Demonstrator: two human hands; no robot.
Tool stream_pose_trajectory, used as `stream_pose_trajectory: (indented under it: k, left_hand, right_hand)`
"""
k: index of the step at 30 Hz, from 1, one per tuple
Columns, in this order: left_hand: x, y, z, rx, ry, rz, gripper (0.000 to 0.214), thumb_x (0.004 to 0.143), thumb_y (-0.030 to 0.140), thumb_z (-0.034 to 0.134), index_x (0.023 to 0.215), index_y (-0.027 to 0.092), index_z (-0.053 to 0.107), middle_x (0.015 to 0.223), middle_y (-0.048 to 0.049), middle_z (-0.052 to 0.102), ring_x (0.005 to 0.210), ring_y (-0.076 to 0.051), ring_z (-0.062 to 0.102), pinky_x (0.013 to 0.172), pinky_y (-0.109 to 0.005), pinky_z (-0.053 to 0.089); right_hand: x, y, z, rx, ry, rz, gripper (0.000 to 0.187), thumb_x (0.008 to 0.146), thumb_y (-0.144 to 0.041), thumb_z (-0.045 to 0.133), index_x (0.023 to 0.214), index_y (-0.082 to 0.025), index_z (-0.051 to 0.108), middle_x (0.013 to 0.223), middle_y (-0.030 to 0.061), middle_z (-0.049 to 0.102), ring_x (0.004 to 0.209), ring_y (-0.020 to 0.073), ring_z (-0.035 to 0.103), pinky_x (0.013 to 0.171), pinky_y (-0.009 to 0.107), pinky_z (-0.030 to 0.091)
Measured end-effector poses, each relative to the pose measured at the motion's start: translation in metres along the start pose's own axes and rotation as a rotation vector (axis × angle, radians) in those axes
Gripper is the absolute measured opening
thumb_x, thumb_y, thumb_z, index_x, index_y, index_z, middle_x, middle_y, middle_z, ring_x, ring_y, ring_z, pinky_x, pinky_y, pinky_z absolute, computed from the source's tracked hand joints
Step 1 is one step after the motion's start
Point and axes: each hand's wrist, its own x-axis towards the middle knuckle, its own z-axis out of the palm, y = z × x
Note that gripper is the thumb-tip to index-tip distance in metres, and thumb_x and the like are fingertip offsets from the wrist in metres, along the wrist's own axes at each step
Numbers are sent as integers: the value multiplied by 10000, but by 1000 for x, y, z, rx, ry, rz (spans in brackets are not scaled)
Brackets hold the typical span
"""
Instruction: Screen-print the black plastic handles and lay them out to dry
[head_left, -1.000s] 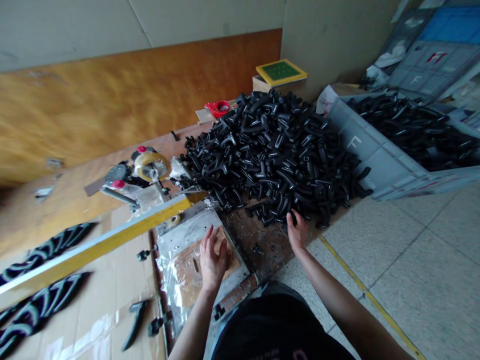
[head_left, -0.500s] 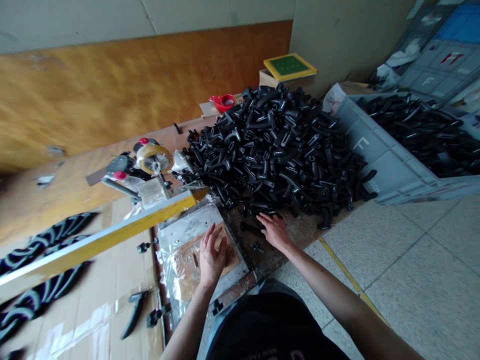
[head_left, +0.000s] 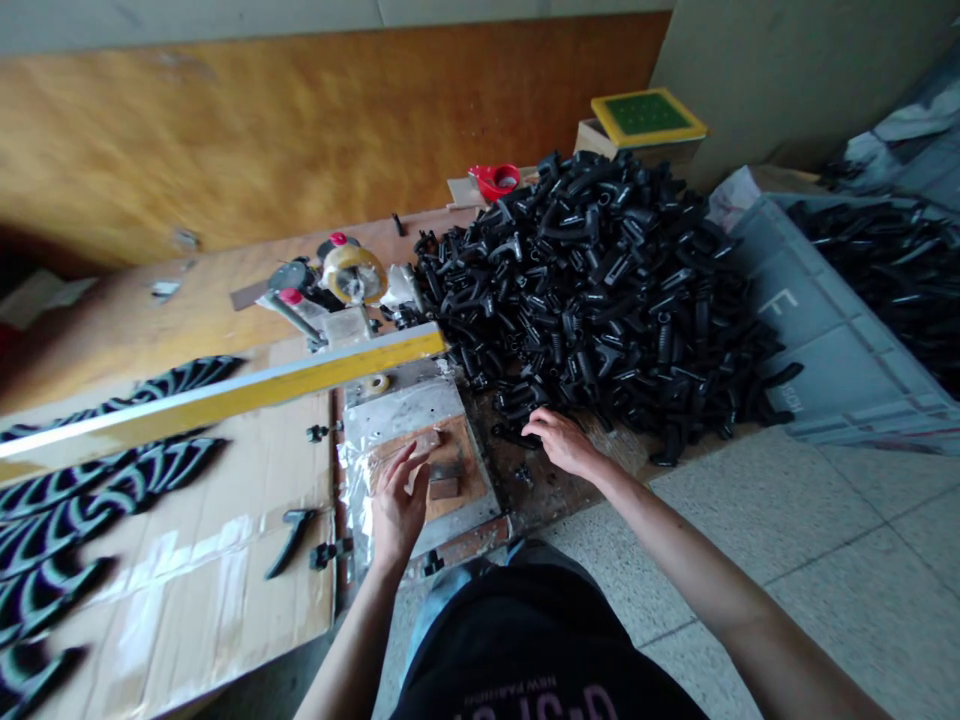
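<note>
On the stained wooden surface (head_left: 529, 480), here was the picture: the left hand (head_left: 397, 497) stood open, fingers loosely curled, just above a brown wooden pad (head_left: 457, 452) and just beside a small wooden block (head_left: 444, 488); it gripped nothing that could be seen; the right hand (head_left: 562, 445) was out at the front edge of a huge heap of black ribbed plastic pieces (head_left: 592, 290), half open, fingertips just beside a few loose pieces, and it held nothing visible either; that heap sat right on the surface, spilling toward the floor tiles (head_left: 825, 510); to its right, a grey plastic crate (head_left: 832, 320) lay tipped on its side, marked with a white F and packed with more black pieces (head_left: 877, 260); behind the heap, a red tape cutter (head_left: 495, 181) sat near a green board with a yellow frame (head_left: 645, 115), which rested on a cardboard box (head_left: 600, 140); to the left, a roll of tape (head_left: 352, 275) stood by the heap; a long yellow ruler (head_left: 225, 400) lay across a cardboard sheet (head_left: 202, 590), and on that sheet were black patterned strips (head_left: 112, 480) and a black handled tool (head_left: 289, 540).
</note>
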Motion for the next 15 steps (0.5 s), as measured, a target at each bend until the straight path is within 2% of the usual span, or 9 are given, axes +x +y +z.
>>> stream_pose_trajectory:
  k: [3,7,9,11,13,15]
  left_hand:
    - [-10,-5,-12,-37,35,-51,261,917,371,523,993,207,711,1277,-90,648,1172,-231,600,984,-412,484]
    - [-21,-15,-32,-38,56,-112,262,913,377,525,999,209,706,1251,-95,667,1168,-239,613,985,-425,485]
    - [-24,-23,-43,-39,68,-135,264,909,378,531,1013,209,704,1239,-99,674,1153,-240,623,1002,-436,475]
    - [-27,-35,-52,-52,81,-160,262,904,383,538,1007,210,706,1227,-98,682,1136,-237,634,1021,-440,464]
    - [-29,-48,-60,-91,99,-198,271,900,394,541,1005,208,707,1218,-98,687,1140,-237,635,1023,-436,467]
    - [-32,-60,-66,-157,109,-240,292,893,408,543,1020,202,707,1193,-103,699,1138,-240,639,1011,-426,481]
  right_hand:
    - [9,-3,-4,-41,37,-7,451,755,63,388,998,-225,636,1100,53,563,966,167,575,873,294,464]
    - [26,-20,-3,-11,111,-14,453,670,62,386,1001,-202,545,1095,76,508,929,179,567,848,314,478]
    - [36,-36,0,80,180,-13,419,649,26,424,988,-207,502,1103,86,488,969,196,567,853,335,491]
    - [47,-58,6,272,222,-18,383,644,-28,467,974,-221,464,1118,80,476,1000,200,578,855,350,509]
    - [59,-82,16,560,142,-16,378,650,-85,480,992,-237,427,1101,53,492,954,186,616,775,341,542]
    - [72,-106,30,814,-79,4,388,660,-121,465,1021,-250,404,998,14,543,832,172,647,620,294,542]
